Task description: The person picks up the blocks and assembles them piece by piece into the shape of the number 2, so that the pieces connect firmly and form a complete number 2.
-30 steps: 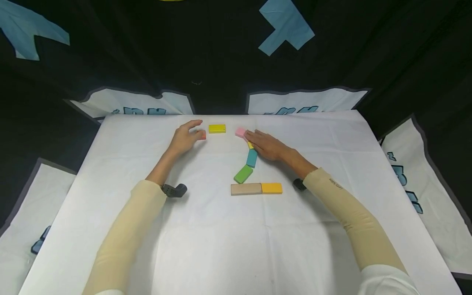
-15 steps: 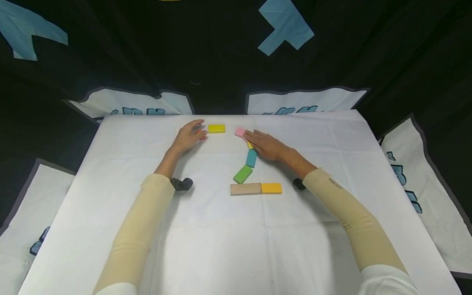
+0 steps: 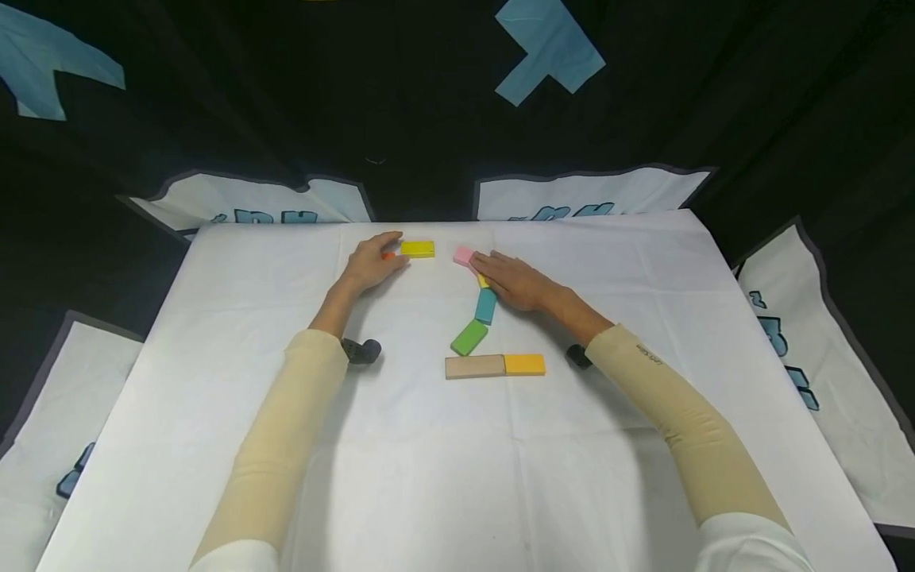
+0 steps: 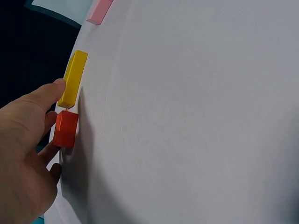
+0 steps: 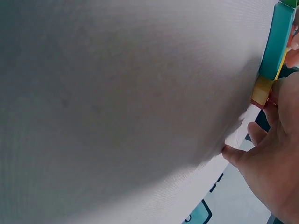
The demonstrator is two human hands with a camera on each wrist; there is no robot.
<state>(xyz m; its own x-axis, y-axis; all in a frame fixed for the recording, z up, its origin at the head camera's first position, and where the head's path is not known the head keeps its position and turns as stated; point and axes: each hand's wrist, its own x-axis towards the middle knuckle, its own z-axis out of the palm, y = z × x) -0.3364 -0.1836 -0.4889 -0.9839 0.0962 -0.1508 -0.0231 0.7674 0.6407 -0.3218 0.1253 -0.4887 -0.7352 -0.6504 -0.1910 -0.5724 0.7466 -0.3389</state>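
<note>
In the head view, my left hand reaches over a red block, thumb and index finger spread near the left end of a yellow block. The left wrist view has the red block in front of the curved fingers, and the thumb overlapping the yellow block. My right hand lies palm down with fingers stretched out, its fingertips over a pink block and a small yellow block. A teal block and a green block continue this curved row.
A beige block and an orange-yellow block lie end to end nearer the front. White cloth covers the table. A dark curtain hangs behind its far edge.
My left hand has slid rightward over the red block, toward the yellow block. The right hand and the other blocks stay in place.
</note>
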